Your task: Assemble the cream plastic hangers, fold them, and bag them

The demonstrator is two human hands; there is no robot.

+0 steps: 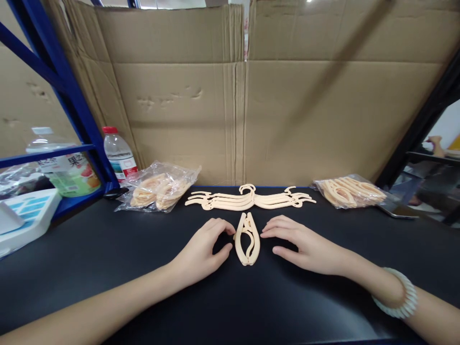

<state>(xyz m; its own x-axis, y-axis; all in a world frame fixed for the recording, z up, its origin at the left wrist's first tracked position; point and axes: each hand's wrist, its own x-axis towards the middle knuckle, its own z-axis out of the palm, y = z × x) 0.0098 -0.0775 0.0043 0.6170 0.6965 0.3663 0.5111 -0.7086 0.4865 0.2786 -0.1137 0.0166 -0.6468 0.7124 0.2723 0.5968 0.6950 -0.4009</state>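
Note:
A folded cream plastic hanger (247, 239) lies on the black tabletop (108, 258) between my two hands. My left hand (203, 251) rests just left of it, fingers curled, fingertips almost touching its upper left edge. My right hand (305, 247) lies flat to its right, fingertips close to its upper right edge. Neither hand grips anything. Behind the folded hanger lies a pile of unfolded cream hangers (249, 198), spread wide with hooks at the centre. A white beaded bracelet (398, 299) sits on my right wrist.
A clear bag of folded hangers (158, 189) lies at the back left, another bag (347, 190) at the back right. A water bottle (118, 153) stands by a blue shelf frame (68, 91). Cardboard sheets (251, 96) wall off the back. A white box (25, 215) sits left.

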